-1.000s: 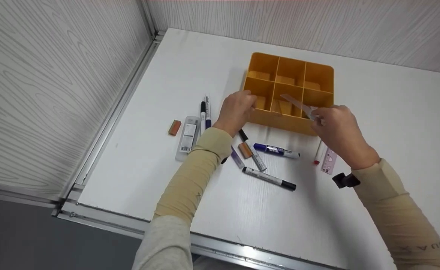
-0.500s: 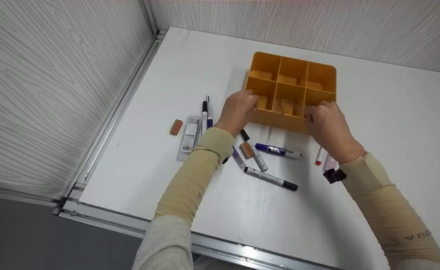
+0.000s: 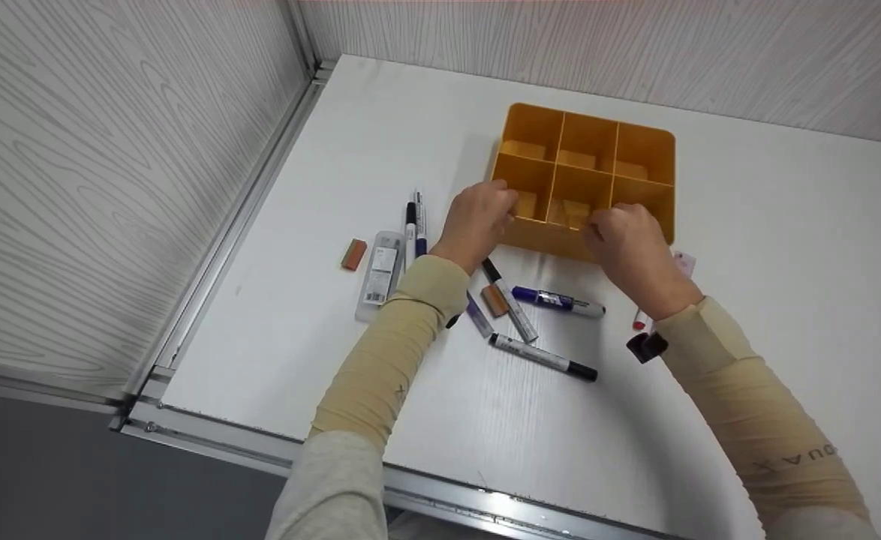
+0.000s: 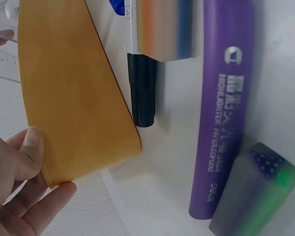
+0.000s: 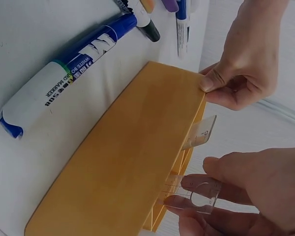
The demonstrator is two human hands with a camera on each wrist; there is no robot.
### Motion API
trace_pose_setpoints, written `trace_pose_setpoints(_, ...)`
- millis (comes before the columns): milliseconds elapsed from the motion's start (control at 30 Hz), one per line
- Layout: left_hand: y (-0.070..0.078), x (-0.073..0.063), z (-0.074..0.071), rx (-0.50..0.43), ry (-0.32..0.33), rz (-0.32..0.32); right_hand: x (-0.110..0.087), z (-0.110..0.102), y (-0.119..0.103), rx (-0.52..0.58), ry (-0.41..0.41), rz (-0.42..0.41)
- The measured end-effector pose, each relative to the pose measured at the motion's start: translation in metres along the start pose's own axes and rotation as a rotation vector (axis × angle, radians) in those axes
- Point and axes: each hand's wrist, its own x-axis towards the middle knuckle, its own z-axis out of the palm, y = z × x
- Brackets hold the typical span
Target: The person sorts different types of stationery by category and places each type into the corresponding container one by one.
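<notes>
My left hand [image 3: 476, 225] grips the near left corner of the orange six-compartment box [image 3: 542, 235]. Its thumb lies on the outer wall in the left wrist view, with fingers at the rim. By the front middle compartment, my right hand [image 3: 635, 259] pinches a clear ruler [image 5: 212, 189] between thumb and fingers. This ruler has a round hole at its held end, and its other end goes down behind the box's front wall. A second clear ruler [image 5: 201, 132] sticks out of the box between my two hands.
Before the box lie a blue whiteboard marker [image 3: 557, 301], a black-capped marker [image 3: 542, 357], an eraser [image 3: 494, 300] and a purple highlighter [image 4: 223, 108]. Further left are a clear case [image 3: 380, 276] and another eraser [image 3: 353, 255]. A pink ruler [image 3: 684, 262] lies right.
My right hand has moved left along the box's front, from the right compartment to the middle one, and the clear ruler it holds has gone down into the box. My left hand stays put.
</notes>
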Motion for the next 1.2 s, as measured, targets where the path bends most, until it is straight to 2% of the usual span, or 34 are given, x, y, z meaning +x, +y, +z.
trace_pose_setpoints(233,0.002,0.0,-0.002,0.006,0.003,-0.005,0.004,0.008,0.0,0.007,-0.055,0.072)
trace_pose_setpoints(567,0.002,0.001,-0.002,-0.001,0.031,0.015,0.003,0.009,0.001,-0.018,-0.034,-0.076)
trace_pose_setpoints(833,0.001,0.0,-0.002,-0.012,0.01,-0.001,0.001,0.016,0.001,0.0,-0.037,-0.1)
trace_pose_setpoints(1000,0.0,-0.001,-0.001,-0.018,0.01,-0.001,-0.004,0.019,0.006,0.052,-0.038,-0.117)
trace_pose_setpoints(1200,0.0,-0.001,0.0,-0.026,0.031,0.012,-0.01,0.017,0.012,0.119,0.007,-0.156)
